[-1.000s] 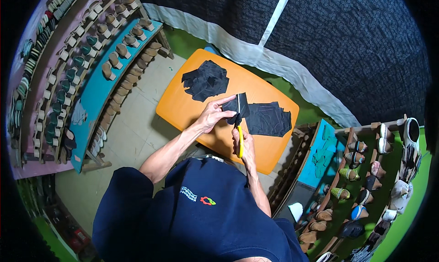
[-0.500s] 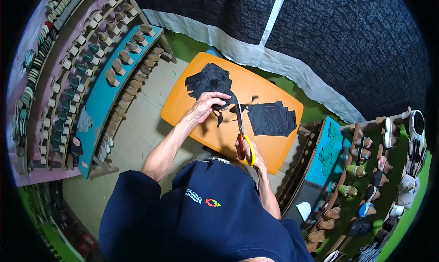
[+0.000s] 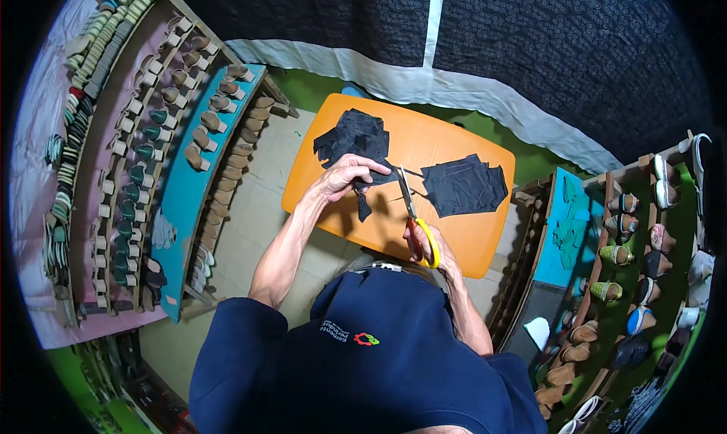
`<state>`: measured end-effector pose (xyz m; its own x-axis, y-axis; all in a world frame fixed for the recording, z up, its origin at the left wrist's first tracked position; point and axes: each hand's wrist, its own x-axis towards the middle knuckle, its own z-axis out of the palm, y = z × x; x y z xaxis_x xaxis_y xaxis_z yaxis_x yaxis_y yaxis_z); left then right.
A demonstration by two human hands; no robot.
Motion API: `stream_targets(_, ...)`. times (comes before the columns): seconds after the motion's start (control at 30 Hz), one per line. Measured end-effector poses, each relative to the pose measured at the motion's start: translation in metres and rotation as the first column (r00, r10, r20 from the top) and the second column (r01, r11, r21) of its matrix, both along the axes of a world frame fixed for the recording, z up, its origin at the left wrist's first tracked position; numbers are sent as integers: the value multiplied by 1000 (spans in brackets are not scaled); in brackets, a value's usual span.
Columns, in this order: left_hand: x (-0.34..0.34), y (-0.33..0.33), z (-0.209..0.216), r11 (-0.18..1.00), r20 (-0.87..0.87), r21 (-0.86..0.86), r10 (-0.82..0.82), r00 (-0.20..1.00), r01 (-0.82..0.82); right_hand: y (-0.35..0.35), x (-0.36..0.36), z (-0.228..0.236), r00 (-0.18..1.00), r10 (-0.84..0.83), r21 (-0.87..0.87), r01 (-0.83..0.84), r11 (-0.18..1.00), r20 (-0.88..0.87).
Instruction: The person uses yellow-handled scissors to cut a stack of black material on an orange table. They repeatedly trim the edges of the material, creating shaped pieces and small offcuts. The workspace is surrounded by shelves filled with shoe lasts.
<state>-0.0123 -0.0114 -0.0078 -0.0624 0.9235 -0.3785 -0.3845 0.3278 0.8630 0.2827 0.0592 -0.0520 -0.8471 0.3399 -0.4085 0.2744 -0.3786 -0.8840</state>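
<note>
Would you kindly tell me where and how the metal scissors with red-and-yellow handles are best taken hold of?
Take the scissors by their looped handles, probably from the near side, as the right hand does: these loops sit at the near end, while the slim blades point away toward the far side of the orange table.

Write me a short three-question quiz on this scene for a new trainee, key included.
1. Which hand holds the scissors? A) left B) right C) neither
2. True or false: the orange table has just one stack of black pieces on it.
3. Fill in the blank: the left hand grips a piece of material coloured ____.

Key:
1. B: the right hand holds them.
2. False: there are two, a left stack and a right stack, lying apart.
3. black
</note>
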Motion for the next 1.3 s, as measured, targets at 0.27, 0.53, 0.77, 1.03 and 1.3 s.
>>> stream_targets(0.27,3,10,8,997,-117,-32,-68,991,65,3,-1,10,1000,16,70,-16,997,2)
stream_targets(0.53,1,15,10,993,-125,-29,-120,985,118,8,0,24,999,20,75,-23,997,45)
stream_targets(0.77,-2,18,8,990,-199,-30,-141,970,138,6,1,26,997,-44,-16,45,999,58)
stream_targets(1.03,33,25,-29,901,-873,421,373,313,103,-2,-8,26,967,-172,70,162,984,190)
stream_targets(1.3,99,33,-61,735,120,99,661,741,-671,-3,-21,6,958,-249,395,176,902,140)
